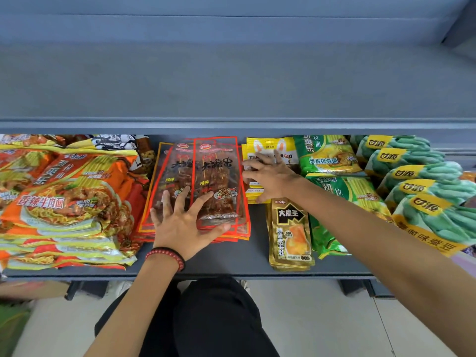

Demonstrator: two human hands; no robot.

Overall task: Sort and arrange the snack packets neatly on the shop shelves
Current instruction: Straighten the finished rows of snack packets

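Black trousers [219, 318]: seen below shelf [257, 258].
Left hand [180, 222]: laid flat, fingers spread, on red skewer packets [219, 173], mid-shelf.
Right hand [269, 176]: spread flat on yellow packets [270, 146].
Packets judged light, floppy, slick film; best squared by edges, lifted as stack.

Grey shelf [257, 256], orange noodle packets [67, 202], red skewer packets [213, 176], yellow packets [268, 148], gold packets [289, 233], green noodle packets [327, 155], teal bags [422, 173]
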